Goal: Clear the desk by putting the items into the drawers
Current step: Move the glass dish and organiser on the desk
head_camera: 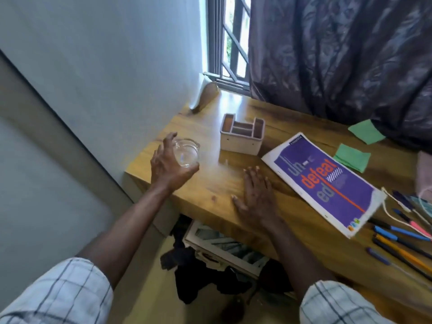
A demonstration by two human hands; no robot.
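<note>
Checked sleeves (pixel 58 293) lead to the left hand (pixel 168 164), its grip around a glass (pixel 187 153); right hand (pixel 257 197) flat, released.

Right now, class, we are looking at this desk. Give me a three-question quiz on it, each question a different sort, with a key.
1. True or false: the right hand lies flat on the desk.
2. What does the left hand close around? A) glass B) pen C) booklet
3. Fill in: the organiser stands between the glass and the ____.

Key: 1 true. 2 A. 3 booklet.
</note>
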